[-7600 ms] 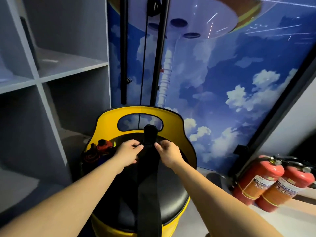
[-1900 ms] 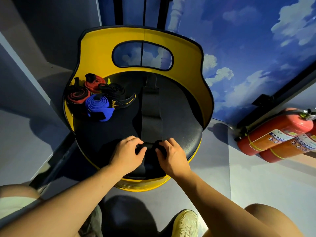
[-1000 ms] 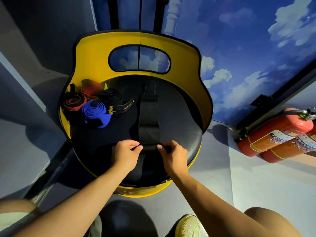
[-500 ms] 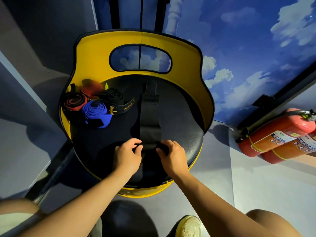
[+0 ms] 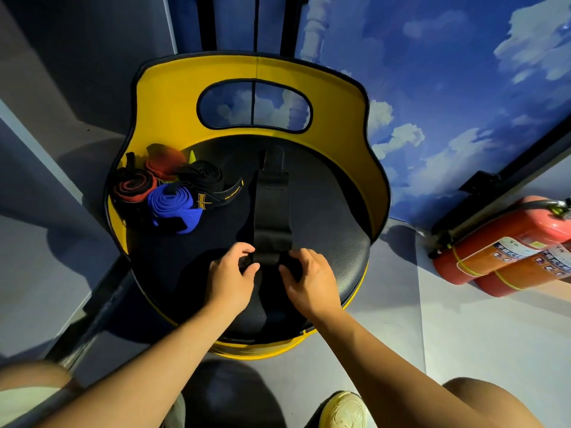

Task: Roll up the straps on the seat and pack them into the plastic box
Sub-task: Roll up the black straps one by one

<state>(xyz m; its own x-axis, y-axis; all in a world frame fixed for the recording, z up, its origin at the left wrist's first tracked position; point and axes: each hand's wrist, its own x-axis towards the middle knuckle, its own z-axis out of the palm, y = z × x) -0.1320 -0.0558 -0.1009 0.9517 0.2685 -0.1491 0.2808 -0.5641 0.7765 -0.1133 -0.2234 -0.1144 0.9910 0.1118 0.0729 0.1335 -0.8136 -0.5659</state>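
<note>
Head view: black strap's (image 5: 272,211) roll farther up seat (image 5: 324,242) than before.

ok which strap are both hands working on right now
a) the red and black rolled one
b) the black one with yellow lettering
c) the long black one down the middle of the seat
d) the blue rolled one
c: the left hand and right hand pinch the rolled near end of the long black strap, while the other rolls lie untouched at the seat's far left.

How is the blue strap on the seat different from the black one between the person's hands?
The blue strap is wound into a full coil; the black strap lies mostly flat, rolled only at its near end. The blue one sits untouched at the seat's left; the left hand and right hand hold the black one. Both rest on the seat.
</note>
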